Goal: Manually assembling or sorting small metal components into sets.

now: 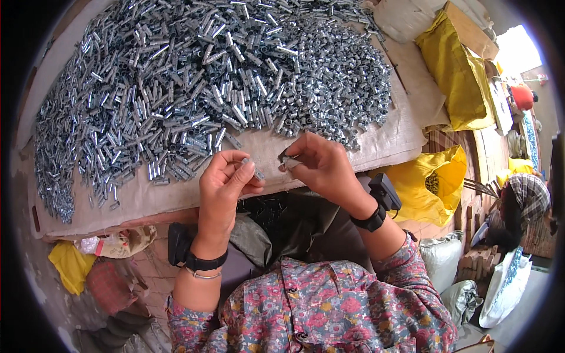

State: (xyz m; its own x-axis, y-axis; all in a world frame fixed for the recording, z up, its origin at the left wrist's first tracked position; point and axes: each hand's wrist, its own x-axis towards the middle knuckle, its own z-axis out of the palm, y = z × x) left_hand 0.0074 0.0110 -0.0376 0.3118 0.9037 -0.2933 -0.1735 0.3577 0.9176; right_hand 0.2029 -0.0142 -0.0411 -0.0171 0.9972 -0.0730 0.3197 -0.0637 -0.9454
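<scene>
Between the thumb and fingers of my left hand (225, 181) is a short silvery metal tube (256, 170), tilted toward the right. My right hand (327, 167) pinches a small metal piece (289, 162), perhaps a ring, partly covered by the fingertips. The two hands are apart, above the near edge of the table. Just beyond them spreads a large heap of metal tubes (176, 94). At its right side lies a pile of short metal rings (341, 76).
Pale cloth covers the table (376, 144). An open yellow sack (406, 182) with small dark parts inside stands to the right. Dark sheeting (300, 223) lies over my lap. Another person (527, 200) sits at the far right. A yellow bag (70, 267) lies at lower left.
</scene>
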